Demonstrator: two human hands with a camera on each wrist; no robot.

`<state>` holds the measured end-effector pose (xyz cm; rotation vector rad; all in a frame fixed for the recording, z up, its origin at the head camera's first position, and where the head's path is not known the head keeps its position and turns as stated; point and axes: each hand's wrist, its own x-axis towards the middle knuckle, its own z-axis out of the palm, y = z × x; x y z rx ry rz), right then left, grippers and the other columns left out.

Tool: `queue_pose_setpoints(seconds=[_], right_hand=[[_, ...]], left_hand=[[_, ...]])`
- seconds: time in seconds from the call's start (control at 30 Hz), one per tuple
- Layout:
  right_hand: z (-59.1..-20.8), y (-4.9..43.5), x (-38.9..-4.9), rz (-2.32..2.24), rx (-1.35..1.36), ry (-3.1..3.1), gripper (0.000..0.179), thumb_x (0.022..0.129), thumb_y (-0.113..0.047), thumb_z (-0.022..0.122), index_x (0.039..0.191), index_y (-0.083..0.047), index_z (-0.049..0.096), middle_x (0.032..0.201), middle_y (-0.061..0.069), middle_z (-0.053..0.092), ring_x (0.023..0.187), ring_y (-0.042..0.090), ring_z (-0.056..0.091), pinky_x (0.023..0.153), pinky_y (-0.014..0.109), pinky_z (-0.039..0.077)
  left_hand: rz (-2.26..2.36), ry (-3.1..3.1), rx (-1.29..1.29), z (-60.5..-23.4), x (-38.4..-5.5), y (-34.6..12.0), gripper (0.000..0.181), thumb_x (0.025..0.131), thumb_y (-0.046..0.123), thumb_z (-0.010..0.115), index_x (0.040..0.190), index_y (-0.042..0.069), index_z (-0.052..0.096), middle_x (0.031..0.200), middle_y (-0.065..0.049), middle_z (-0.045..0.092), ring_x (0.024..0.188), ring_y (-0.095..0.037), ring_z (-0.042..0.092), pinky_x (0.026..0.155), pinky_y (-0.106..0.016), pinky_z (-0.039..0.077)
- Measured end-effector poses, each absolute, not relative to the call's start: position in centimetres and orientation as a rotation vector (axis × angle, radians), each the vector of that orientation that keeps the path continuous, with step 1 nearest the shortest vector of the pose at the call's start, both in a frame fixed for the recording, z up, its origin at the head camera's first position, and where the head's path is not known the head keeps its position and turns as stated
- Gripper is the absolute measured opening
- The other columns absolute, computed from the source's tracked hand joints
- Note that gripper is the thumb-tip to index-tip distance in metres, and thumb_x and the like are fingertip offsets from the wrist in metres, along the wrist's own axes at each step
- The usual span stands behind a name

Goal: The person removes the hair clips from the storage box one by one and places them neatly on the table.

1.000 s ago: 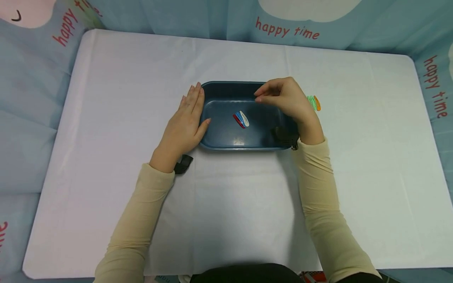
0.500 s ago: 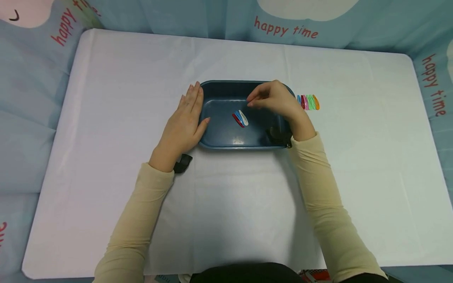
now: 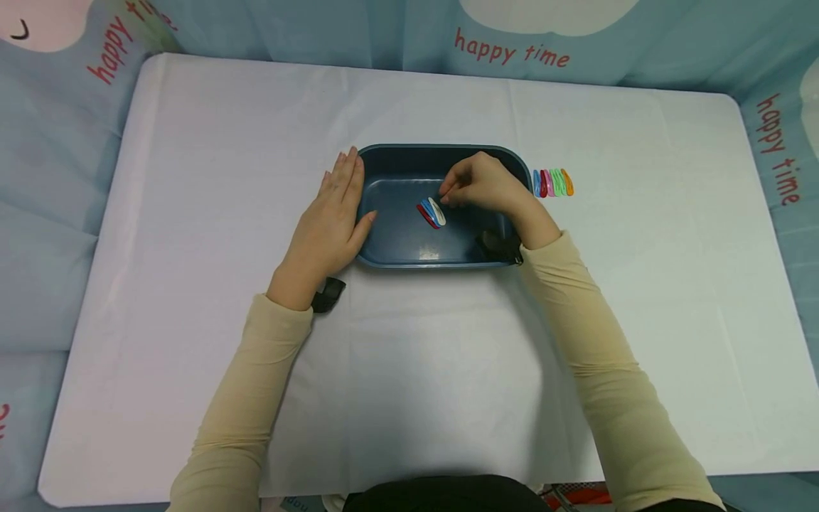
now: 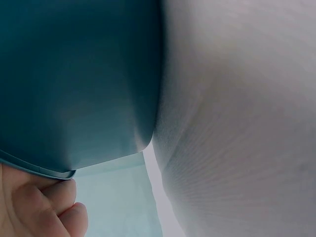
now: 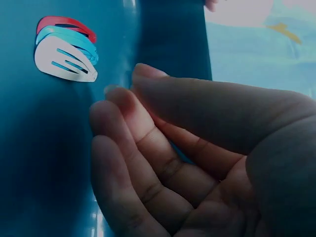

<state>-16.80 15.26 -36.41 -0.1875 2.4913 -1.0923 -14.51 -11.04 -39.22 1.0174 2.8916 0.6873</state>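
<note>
My left hand [image 3: 326,220] lies along the left side of a dark blue tray [image 3: 397,242], its fingers straight against the outside and the thumb over the rim. Inside the tray is a small overlapping group of snap hair clips: red [image 5: 64,23], blue [image 5: 74,42] and white [image 5: 61,61]. Just right of that group hovers my right hand [image 3: 483,186], thumb and fingers loosely bent towards each other. In the right wrist view a narrow gap shows between thumb and index fingertip, and no clip is visible in it.
Beyond the tray's right wall, a row of several snap hair clips [image 3: 553,183] in blue, red, pink, green and orange lies on the white tablecloth [image 3: 640,284]. A blue printed curtain [image 3: 320,35] hangs around the table's far and side edges.
My right hand has moved left and slightly nearer to the clips in the tray, uncovering the row outside it. The left hand and the tray stay nearly still.
</note>
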Motion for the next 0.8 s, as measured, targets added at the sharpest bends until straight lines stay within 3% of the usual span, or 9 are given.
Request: queue_pose_setpoints(seconds=[0.8], right_hand=[[-37.22,14.72,-17.37,-0.851,-0.211,2.476,0.007,0.085,-0.005,0.068,0.089,-0.001,0.071,0.083,0.008,0.070,0.072,0.016,0.060,0.063,0.025,0.046]], left_hand=[[0.692,2.896,1.027,-39.40,-14.51,-11.08,0.067,0.101,0.029,0.041,0.147,-0.008,0.010,0.156,-0.019,0.004,0.144,-0.026,0.001,0.114,-0.040,0.006]])
